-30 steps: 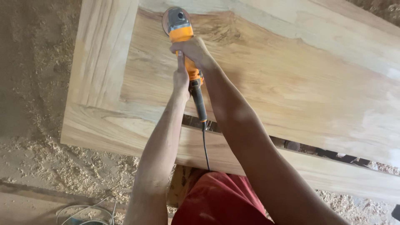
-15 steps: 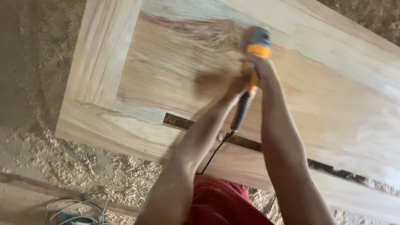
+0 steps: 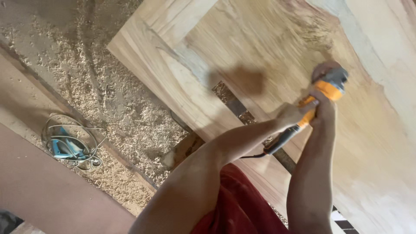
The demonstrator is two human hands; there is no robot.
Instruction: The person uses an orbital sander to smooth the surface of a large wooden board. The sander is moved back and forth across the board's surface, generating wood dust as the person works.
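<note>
Both my hands grip an orange and grey power sander [image 3: 330,83], its head pressed on a large pale wooden panel [image 3: 268,47]. My left hand [image 3: 293,115] wraps the orange body just behind the head. Beside it my right hand [image 3: 323,110] closes over the same body from the other side. The sander's black handle [image 3: 281,139] and its cord trail back toward me between my forearms. A thick lighter wooden frame [image 3: 160,73] borders the panel, with a narrow gap [image 3: 236,106] between frame and panel.
Wood shavings [image 3: 117,108] cover the floor left of the frame. A coil of grey cable with a blue tool [image 3: 69,144] lies among them. A reddish-brown board [image 3: 47,195] runs along the lower left. My red shorts [image 3: 236,208] fill the bottom centre.
The sander and both hands have moved right across the panel, away from the frame's corner. The view has swung, so more of the floor shows on the left.
</note>
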